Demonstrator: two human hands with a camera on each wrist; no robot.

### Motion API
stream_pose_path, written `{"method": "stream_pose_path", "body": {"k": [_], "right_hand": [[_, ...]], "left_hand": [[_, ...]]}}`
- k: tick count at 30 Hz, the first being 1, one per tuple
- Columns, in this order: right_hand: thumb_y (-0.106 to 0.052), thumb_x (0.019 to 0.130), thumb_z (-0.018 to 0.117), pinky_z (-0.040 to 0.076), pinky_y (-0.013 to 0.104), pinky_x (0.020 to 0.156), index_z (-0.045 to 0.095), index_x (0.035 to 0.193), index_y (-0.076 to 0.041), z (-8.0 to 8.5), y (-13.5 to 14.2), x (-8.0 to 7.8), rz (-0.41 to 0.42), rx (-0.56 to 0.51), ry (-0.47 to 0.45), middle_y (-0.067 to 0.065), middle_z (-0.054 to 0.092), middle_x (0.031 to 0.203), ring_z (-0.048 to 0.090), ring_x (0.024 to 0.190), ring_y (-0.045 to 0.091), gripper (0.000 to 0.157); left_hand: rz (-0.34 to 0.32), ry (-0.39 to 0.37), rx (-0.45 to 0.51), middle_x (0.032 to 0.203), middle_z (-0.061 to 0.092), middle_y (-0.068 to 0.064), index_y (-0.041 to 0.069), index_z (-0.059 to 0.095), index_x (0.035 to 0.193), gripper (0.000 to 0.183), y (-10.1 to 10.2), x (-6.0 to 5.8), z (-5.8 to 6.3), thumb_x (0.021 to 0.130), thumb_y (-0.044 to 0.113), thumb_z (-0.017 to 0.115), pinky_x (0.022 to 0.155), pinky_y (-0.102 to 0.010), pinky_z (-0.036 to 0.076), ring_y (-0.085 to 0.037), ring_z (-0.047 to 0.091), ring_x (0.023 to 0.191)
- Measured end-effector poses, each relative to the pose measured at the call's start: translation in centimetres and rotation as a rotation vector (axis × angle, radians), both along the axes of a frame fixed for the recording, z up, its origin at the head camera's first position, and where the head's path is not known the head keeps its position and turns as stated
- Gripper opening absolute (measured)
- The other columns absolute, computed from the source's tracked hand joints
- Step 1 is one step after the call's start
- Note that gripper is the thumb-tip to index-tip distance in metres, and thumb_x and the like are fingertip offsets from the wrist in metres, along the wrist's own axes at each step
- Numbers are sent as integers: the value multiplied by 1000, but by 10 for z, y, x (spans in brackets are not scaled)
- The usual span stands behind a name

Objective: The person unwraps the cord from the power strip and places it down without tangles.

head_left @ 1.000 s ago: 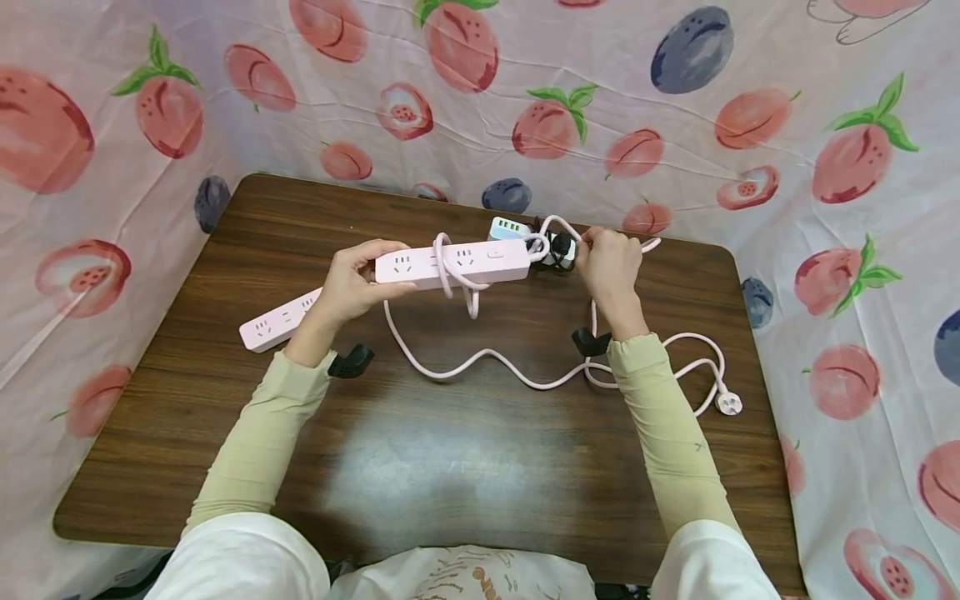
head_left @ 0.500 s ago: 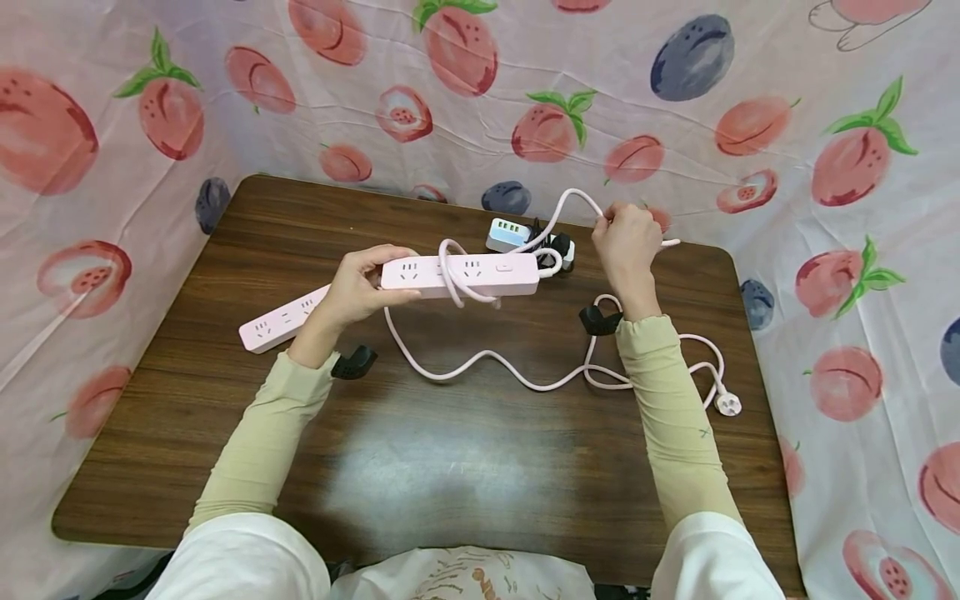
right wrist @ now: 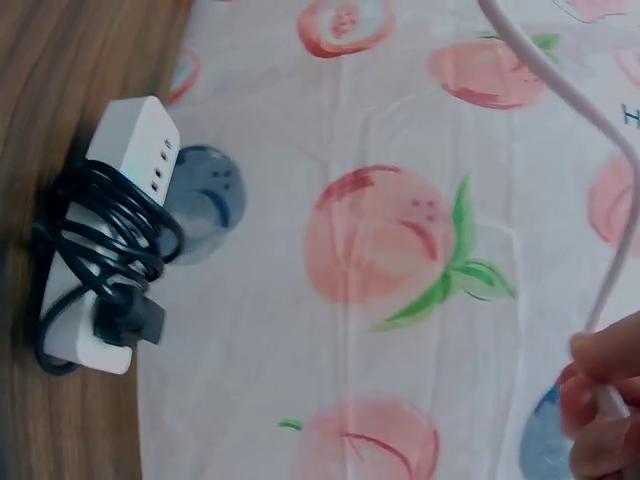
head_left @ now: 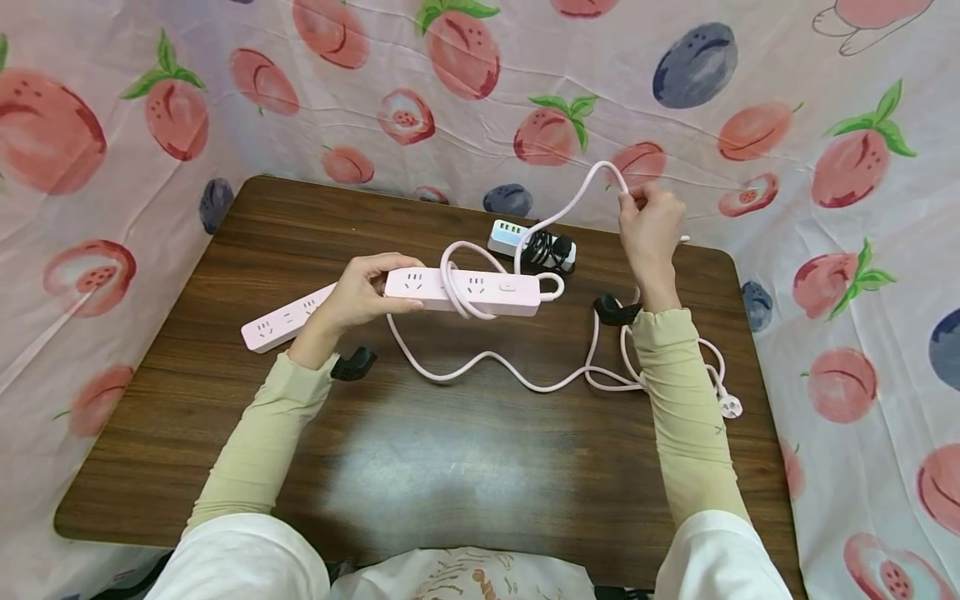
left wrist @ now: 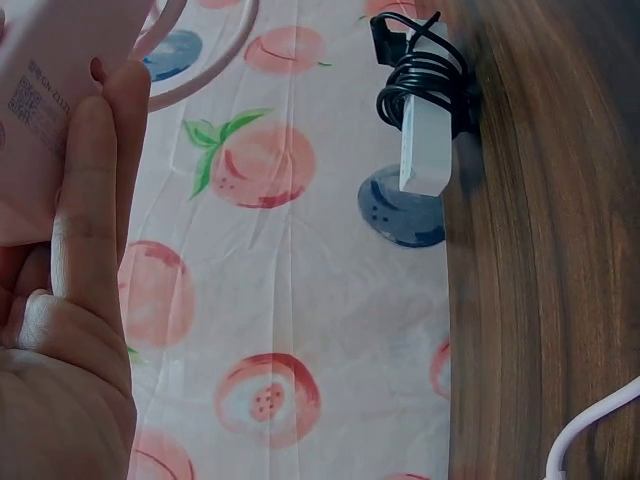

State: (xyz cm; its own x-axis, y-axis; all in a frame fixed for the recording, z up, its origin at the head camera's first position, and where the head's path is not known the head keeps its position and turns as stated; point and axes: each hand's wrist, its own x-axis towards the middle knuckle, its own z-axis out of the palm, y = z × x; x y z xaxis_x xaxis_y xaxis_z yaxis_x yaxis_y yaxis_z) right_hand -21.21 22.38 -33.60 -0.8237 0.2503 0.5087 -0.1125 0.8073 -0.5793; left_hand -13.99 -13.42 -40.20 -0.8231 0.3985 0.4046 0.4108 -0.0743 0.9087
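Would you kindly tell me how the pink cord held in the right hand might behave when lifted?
The pink cord seems flexible, as it loops around the pink power strip. It is probably somewhat springy, since it arches unsupported towards the right hand.

From the middle of the surface [head_left: 435, 467], a power strip [head_left: 283, 322] lies toward ten o'clock, a USB hub [head_left: 507, 237] toward one, a plug [head_left: 730, 407] toward three; a second strip [head_left: 483, 294], in the left grip [head_left: 362, 293], toward twelve.
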Motion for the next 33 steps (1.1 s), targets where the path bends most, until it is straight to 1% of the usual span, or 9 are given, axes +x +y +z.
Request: {"method": "stream_pose_path", "body": {"k": [3, 5, 10, 15, 20, 23, 26, 30, 33], "right_hand": [[-10, 86, 66, 37, 16, 54, 71, 85, 5, 5, 4, 5, 11, -130, 96, 12, 66, 69, 51, 51, 3, 15], [-7, 85, 65, 35, 12, 53, 70, 85, 6, 8, 6, 9, 45, -238, 162, 2, 62, 64, 45, 49, -6, 14], [0, 84, 65, 36, 14, 52, 68, 81, 11, 20, 11, 25, 141, -467, 290, -15, 54, 59, 47, 52, -2, 11], [2, 83, 65, 36, 14, 50, 68, 79, 11, 22, 18, 39, 223, -499, 348, -14, 57, 61, 48, 53, 0, 10], [9, 82, 62, 37, 14, 52, 67, 78, 12, 32, 8, 69, 338, -559, 328, -10, 60, 63, 49, 54, 0, 7], [13, 80, 62, 41, 13, 56, 70, 77, 5, 34, 4, 85, 449, -559, 286, -9, 63, 67, 52, 57, 2, 12], [16, 79, 62, 41, 13, 56, 69, 77, 8, 27, 9, 93, 603, -499, 240, -8, 65, 72, 53, 60, 2, 10], [21, 76, 63, 40, 12, 52, 62, 78, 20, 10, 24, 89, 839, -387, 166, -3, 65, 71, 51, 58, 2, 3], [24, 70, 66, 37, 10, 49, 65, 77, 14, -3, 33, 82, 920, -234, 110, 3, 64, 67, 48, 55, 0, 12]], "left_hand": [[2, 3, -16, 89, 64, 0, -19, 59, 101, 45, 0, 0, -1, 59, -27, 71, 60, -18, 50, -10, 57, 73], [5, 8, -35, 87, 64, 1, -18, 59, 101, 45, 0, 0, -2, 59, -27, 72, 59, -17, 50, -9, 57, 72], [33, 13, -84, 86, 62, 1, -20, 59, 100, 43, 3, 8, 11, 60, -28, 71, 57, -16, 49, -5, 56, 71], [104, 7, -90, 88, 62, 2, -20, 59, 99, 41, 1, 10, 14, 61, -26, 72, 57, -15, 48, -4, 55, 71], [213, 5, -70, 86, 63, 3, -20, 60, 99, 40, -2, 8, 14, 61, -24, 73, 55, -12, 45, -2, 53, 67], [268, 1, -54, 85, 63, 4, -20, 60, 99, 39, -4, 6, 13, 62, -23, 73, 55, -12, 45, -1, 53, 67], [309, 11, -41, 86, 62, 5, -20, 60, 100, 40, -6, 5, 12, 63, -22, 73, 55, -11, 45, -1, 53, 68], [337, 34, -28, 88, 61, 5, -21, 59, 100, 40, -7, 3, 11, 63, -22, 73, 55, -11, 45, -1, 52, 68], [342, 46, -9, 88, 61, 4, -21, 59, 100, 40, -7, 3, 12, 63, -23, 72, 56, -11, 45, -1, 52, 68]]}}
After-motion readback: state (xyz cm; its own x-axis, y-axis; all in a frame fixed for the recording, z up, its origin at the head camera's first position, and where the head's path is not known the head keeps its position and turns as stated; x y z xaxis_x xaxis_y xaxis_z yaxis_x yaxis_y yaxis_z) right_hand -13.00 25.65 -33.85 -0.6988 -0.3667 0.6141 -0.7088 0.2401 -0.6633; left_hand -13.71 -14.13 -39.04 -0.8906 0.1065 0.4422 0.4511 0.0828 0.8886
